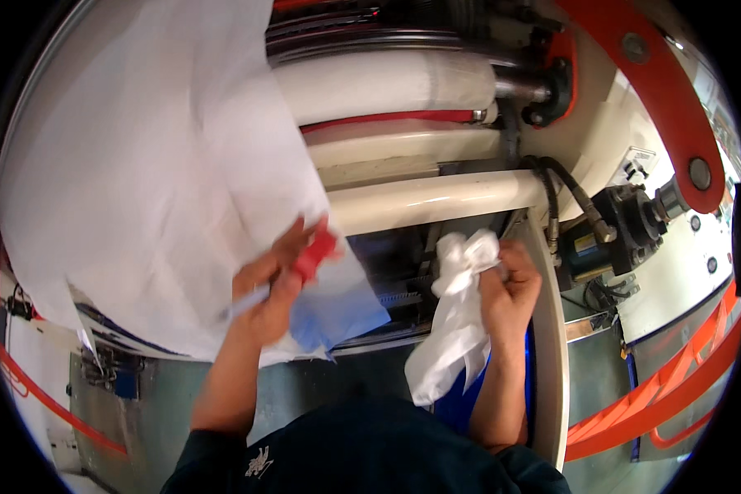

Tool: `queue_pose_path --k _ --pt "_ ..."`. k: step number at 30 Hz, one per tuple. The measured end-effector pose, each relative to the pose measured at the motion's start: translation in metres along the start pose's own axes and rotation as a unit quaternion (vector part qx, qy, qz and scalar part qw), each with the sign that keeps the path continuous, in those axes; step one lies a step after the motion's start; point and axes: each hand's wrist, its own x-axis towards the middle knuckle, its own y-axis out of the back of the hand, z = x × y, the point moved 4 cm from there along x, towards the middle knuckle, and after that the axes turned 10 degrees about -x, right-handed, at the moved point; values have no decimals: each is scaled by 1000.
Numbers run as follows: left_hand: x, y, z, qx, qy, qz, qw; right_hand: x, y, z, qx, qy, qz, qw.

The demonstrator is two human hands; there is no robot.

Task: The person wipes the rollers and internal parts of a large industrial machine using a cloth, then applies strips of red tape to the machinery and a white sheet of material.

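Note:
My left hand [276,284], blurred by motion, is closed round a small red tool [313,253]; a pale grey end juts out at the thumb side, and its exact kind is unclear. Behind that hand spreads a large white sheet [140,156] with a slanting right edge. A blue patch [337,317] covers the sheet's lower right corner, just below my left hand. My right hand [510,288] grips a crumpled strip of white sheet material [453,329], bunched at the top and hanging down in front of me.
Ahead lie a white roller [387,86] and a cream crossbar [445,198] of a large machine. A red lever arm [659,99] and a black motor-like unit [613,226] stand at right. Orange rails [659,403] run at lower right, beyond a cream side panel [552,346].

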Motion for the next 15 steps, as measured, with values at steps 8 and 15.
queue_pose_path --k 8,15 --pt "-29 118 -38 61 53 212 974 29 -19 -42 -93 132 111 981" --pt "-63 189 34 282 23 209 936 12 -160 -72 -270 211 1 939"
